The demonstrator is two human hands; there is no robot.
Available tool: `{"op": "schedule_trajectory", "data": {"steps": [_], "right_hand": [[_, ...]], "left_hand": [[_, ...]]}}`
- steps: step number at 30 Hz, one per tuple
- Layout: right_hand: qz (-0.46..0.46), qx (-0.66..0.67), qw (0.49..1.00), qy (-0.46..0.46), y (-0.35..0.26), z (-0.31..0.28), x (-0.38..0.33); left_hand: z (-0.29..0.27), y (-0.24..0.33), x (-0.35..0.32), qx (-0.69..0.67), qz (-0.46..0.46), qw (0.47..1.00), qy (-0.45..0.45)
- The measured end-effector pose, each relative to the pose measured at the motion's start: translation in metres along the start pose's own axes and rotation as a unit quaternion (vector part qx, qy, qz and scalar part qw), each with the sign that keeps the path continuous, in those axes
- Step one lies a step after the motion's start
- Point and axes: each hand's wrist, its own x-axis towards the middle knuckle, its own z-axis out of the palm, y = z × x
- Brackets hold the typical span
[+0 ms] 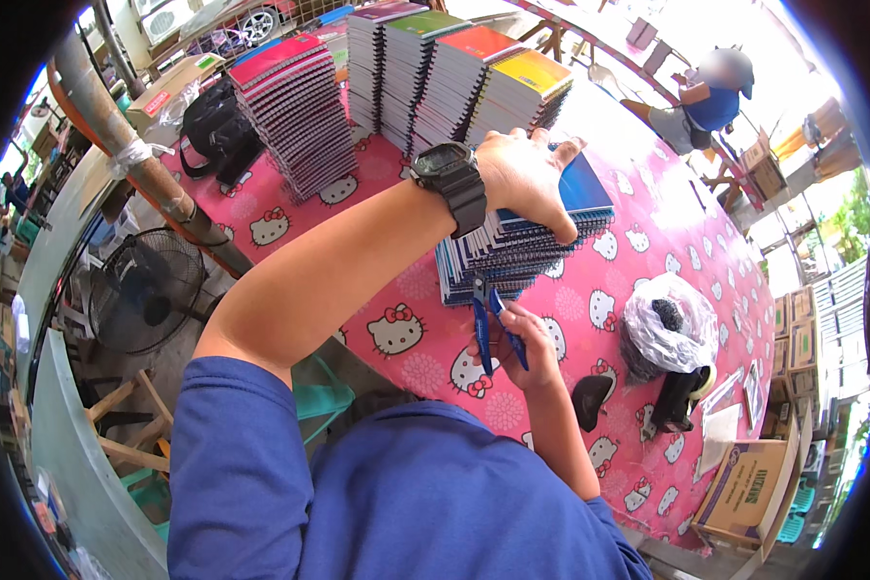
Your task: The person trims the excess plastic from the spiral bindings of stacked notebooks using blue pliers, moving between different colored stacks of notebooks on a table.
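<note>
We have our left hand [522,174] spread wide, palm down, over a thick stack of blue-covered notebooks bound with dark wire coils [575,184]. Its fingers reach across the top cover and its thumb lies along the coiled near edge; we cannot tell how hard it presses. A chunky black digital wristwatch [449,184] sits on that wrist.

Just on the near side of the stack, our right hand [530,346] is curled round a pair of blue-handled metal pliers [482,333]. The handles stand apart in this grip, and the tool's head points up toward the stack's lower near edge; we cannot tell whether it touches the coils.

Beyond the left hand we see tall coil-bound stacks with yellow [527,72], orange-red [474,42], green [423,24] and purple covers [382,12]. To the left of these, past our left forearm, rises a stack of pinkish-red notebooks [290,106], with a black fabric bag [213,126] farther left.

Right of the pliers grip lie a small black pouch [592,396] and a translucent plastic bag [681,329] with dark contents. Everything named so far beyond our hands rests on a glossy pink tablecloth printed with white cartoon cats [570,300]. Farther right and nearer us stands a brown cardboard box [749,488].
</note>
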Motion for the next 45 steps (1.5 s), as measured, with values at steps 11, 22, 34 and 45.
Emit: {"op": "schedule_trajectory", "data": {"steps": [11, 22, 34, 45], "right_hand": [[-0.227, -0.332, 0.912, 0.085, 0.009, 0.003, 0.003], [-0.099, -0.217, 0.97, 0.05, 0.005, 0.003, -0.007], [-0.126, -0.193, 0.973, 0.028, 0.015, 0.001, -0.003], [-0.152, -0.313, 0.934, 0.079, 0.013, 0.007, -0.009]], "left_hand": [[0.001, -0.001, 0.002, 0.015, 0.009, 1.0, -0.001], [0.003, -0.002, 0.004, 0.002, 0.0, 1.0, 0.004], [-0.001, -0.001, 0.001, 0.003, 0.01, 1.0, -0.009], [0.0, -0.003, 0.002, 0.01, 0.004, 1.0, -0.008]]}}
